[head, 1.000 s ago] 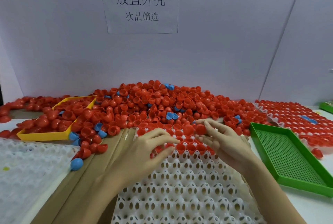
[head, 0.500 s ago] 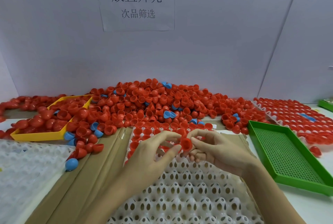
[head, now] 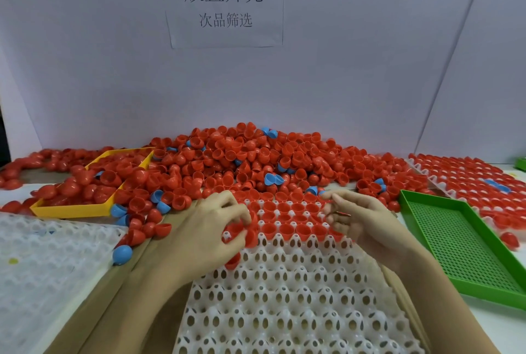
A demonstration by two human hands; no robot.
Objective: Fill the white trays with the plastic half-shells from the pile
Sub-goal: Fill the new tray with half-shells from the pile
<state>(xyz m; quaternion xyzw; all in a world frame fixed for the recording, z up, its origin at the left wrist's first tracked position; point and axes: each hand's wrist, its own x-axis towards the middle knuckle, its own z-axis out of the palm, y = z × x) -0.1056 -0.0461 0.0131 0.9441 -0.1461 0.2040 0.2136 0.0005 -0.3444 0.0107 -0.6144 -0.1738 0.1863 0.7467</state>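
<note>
fingers [head: 242, 218] of the left hand [head: 210, 228] curl around a few red half-shells [head: 250, 235], held over the 9 o'clock end of the white tray [head: 284, 296]'s filling row. at 3 o'clock the right hand [head: 358, 222] hangs with loosely curled fingers; i cannot tell whether it holds anything. the near tray cells are bare, the far rows already seated with shells. these shells look light, thin and smooth, stiff enough to pinch yet likely to slip or nest together, so the rim, thumb inside and finger outside, seems the best hold. toward 12 o'clock the pile [head: 250, 160] spreads across the desk [head: 489, 322], flanked by a yellow tray [head: 71, 210] at 10 o'clock and a green tray [head: 461, 245] at 3 o'clock.
</note>
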